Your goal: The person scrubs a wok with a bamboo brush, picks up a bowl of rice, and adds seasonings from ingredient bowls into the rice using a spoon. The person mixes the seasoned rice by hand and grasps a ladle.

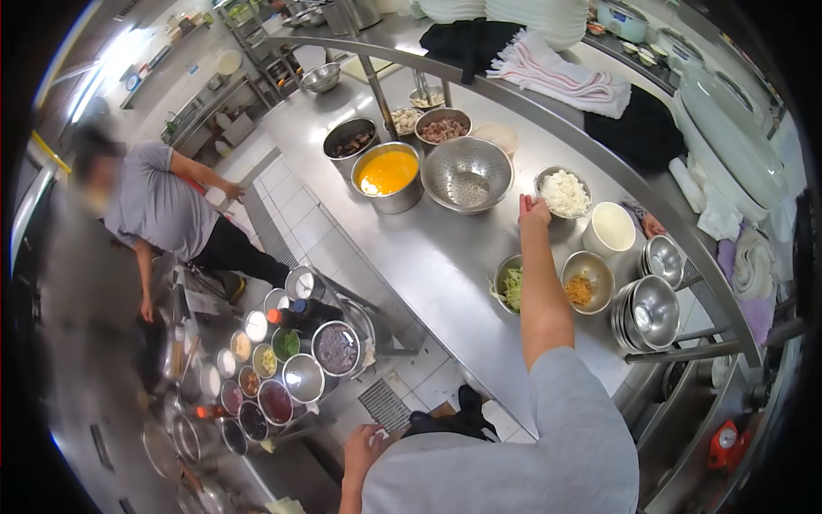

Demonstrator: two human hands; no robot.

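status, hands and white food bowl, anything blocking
Right hand at rim of bowl of white food. Left hand low, off counter. White tub close by, nothing visibly blocking.

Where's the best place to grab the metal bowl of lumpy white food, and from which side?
Probably pinch the metal bowl by its left rim, coming from the near left, where the right hand is. It stands upright with a round rim, and the white food is heaped, so keep it level. A white tub crowds its near right.

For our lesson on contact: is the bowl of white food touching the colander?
Apart: the head view shows bare tabletop between the bowl of white food and the colander.
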